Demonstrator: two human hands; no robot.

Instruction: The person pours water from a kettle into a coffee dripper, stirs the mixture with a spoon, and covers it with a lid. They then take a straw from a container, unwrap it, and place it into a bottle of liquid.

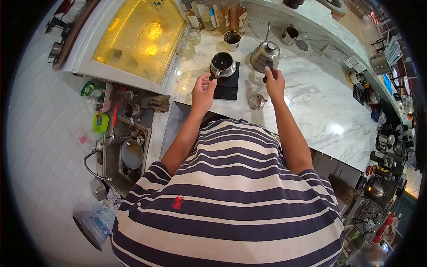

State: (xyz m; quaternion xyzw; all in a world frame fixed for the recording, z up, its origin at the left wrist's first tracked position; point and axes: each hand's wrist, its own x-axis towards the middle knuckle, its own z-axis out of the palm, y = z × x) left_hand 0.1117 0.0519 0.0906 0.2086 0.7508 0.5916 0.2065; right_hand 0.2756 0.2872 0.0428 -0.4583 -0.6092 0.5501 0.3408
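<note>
A metal dripper (223, 64) with dark coffee grounds inside sits on a black scale (227, 82) on the white marble counter (311, 111). My left hand (203, 92) hovers just left of the scale, fingers loosely curled, holding nothing that I can see. My right hand (274, 81) grips the black handle of a steel gooseneck kettle (264, 54) that stands to the right of the dripper. A small round metal lid (257, 101) lies on the counter between my hands.
A white cup (231, 40) of dark contents stands behind the dripper, with bottles (222, 15) behind it. A lit yellow display case (142, 38) is to the left. A sink (129, 153) with dishes lies at lower left. Equipment lines the counter's right edge.
</note>
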